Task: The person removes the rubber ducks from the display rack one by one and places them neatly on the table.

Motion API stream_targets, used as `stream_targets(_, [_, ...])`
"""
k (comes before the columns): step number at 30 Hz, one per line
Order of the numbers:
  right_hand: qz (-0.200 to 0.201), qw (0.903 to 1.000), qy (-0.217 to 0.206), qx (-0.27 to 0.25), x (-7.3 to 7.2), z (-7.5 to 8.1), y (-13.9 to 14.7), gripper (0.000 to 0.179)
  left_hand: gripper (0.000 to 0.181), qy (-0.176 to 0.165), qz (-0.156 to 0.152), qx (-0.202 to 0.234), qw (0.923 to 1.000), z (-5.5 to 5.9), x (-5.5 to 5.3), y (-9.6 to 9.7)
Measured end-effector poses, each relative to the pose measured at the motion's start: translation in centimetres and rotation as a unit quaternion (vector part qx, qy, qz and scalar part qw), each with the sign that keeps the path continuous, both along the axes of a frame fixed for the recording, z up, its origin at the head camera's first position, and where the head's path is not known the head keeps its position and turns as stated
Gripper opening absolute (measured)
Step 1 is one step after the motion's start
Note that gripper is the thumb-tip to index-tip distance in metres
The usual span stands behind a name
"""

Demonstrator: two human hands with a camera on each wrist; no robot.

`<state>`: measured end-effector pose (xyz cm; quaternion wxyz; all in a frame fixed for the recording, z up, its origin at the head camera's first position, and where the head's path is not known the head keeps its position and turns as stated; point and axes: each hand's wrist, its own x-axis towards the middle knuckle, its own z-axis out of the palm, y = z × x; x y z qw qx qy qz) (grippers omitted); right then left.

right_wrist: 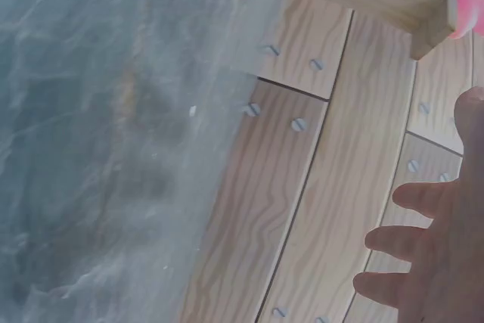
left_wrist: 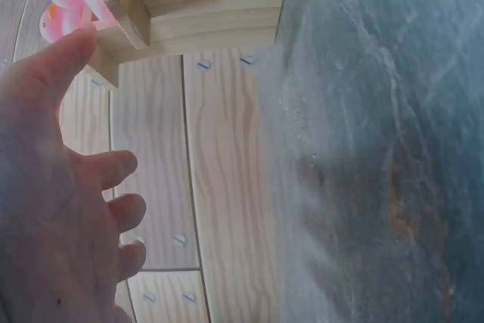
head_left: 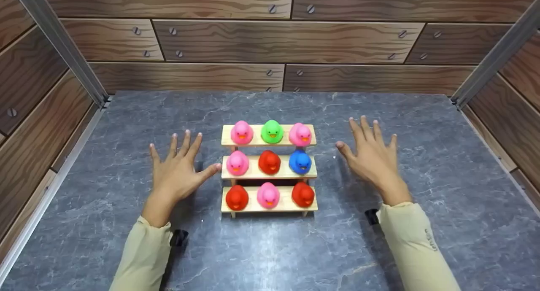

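Observation:
A three-tier wooden stand [head_left: 249, 171] holds rubber ducks in three rows. Along the top sit a pink duck [head_left: 241, 133], a green duck [head_left: 272, 131] and another pink one. The middle tier has a pink duck [head_left: 237, 163], a red duck [head_left: 269, 162] and a blue duck [head_left: 300, 162]. Below, a pink duck [head_left: 268, 195] sits between two red ones. My left hand [head_left: 175, 173] is spread with nothing in it, its thumb by the stand's left edge; whether they touch, I cannot tell. My right hand [head_left: 373, 158], also spread and holding nothing, is apart from the stand on the right.
Under the stand lies a grey marbled tabletop [head_left: 270, 249]. A wood-patterned back wall [head_left: 287, 42] rises behind it, with similar panels left and right. Metal posts [head_left: 63, 46] mark the rear corners.

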<state>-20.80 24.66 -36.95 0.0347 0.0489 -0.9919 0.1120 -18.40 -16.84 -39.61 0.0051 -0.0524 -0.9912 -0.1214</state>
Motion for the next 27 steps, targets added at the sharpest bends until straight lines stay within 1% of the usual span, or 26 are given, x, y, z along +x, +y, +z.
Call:
stream_targets(2, [0.006, 0.9999, 0.005, -0.009, 0.0, 0.4, -0.1, 0.086, 0.096, -0.005, -0.005, 0.012, 0.9999, 0.1, 0.0, 0.0])
stream_targets(7, [0.015, 0.9993, 0.016, -0.030, -0.1, 1.3, -0.1, 0.083, 0.092, -0.027, -0.021, 0.058, 0.9977, -0.1, 0.2, 0.1])
stream_targets(13, [0.025, 0.9989, 0.013, -0.039, 0.3, 1.8, -0.2, 0.083, 0.093, -0.050, -0.040, 0.093, 0.9936, -0.4, 0.2, 0.7])
stream_targets(15, [0.031, 0.9985, 0.020, -0.040, 0.3, 1.8, -0.4, 0.081, 0.093, -0.050, -0.046, 0.100, 0.9927, -0.5, 0.2, 0.8])
stream_targets(19, [0.046, 0.9963, 0.050, -0.052, 0.1, 1.9, -0.9, 0.077, 0.093, -0.046, -0.060, 0.118, 0.9902, -0.6, 0.3, 0.8])
stream_targets(24, [0.065, 0.9916, 0.089, -0.069, 0.0, 1.9, -1.5, 0.079, 0.093, -0.035, -0.085, 0.139, 0.9859, -0.7, 0.2, 0.9])
stream_targets(27, [0.076, 0.9886, 0.103, -0.079, -0.1, 1.9, -1.8, 0.080, 0.094, -0.034, -0.093, 0.153, 0.9833, -0.8, 0.2, 1.0])
